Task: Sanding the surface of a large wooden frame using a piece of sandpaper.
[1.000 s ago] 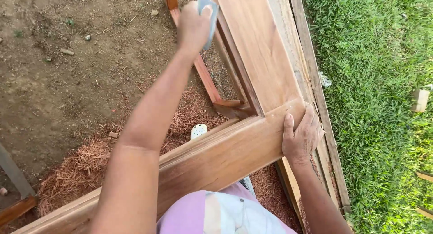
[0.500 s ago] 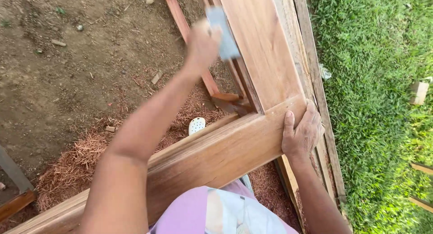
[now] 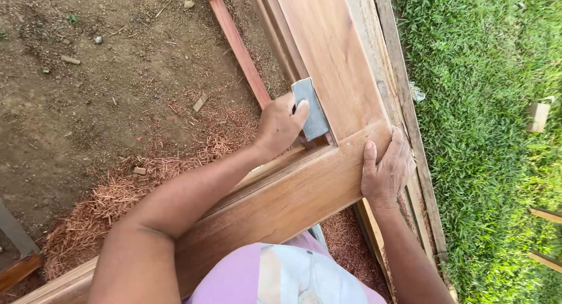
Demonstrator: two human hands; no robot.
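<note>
Sandpaper [image 3: 311, 109] is pinched in left hand [image 3: 280, 126] against frame [image 3: 281, 201] inner corner; right hand [image 3: 383, 174] grips frame's outer corner.

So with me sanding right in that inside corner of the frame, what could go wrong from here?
1. Your left hand presses the grey sanding block into the inner corner of the wooden frame; knuckles could scrape the stepped edge there.
2. Your right hand grips the outer corner, fingers over the edge; splinters seem possible if the frame shifts.
3. Wood shavings lie on the dirt underfoot, so footing might slip.
</note>
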